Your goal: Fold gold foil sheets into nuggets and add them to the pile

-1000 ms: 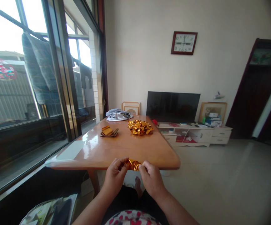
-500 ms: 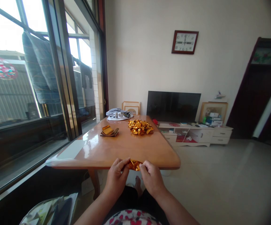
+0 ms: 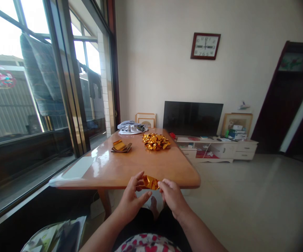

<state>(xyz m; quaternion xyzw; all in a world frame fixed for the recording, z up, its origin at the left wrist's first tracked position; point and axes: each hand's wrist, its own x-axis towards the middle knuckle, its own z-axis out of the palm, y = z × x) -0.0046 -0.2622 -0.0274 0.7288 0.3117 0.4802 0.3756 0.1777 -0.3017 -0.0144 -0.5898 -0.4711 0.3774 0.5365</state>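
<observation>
Neatly, the right hand (image 3: pixel 172 197) pinches the crinkled gold foil (image 3: pixel 150 182) between its fingertips near the table edge (image 3: pixel 182 183), while the left hand (image 3: pixel 132 197) sits open just beside it.

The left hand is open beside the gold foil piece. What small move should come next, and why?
Probably close the left hand onto the free left end of the gold foil piece. Only the right hand appears to pinch it, while the left hand's fingers are spread, so the foil seems held from one side.
</observation>
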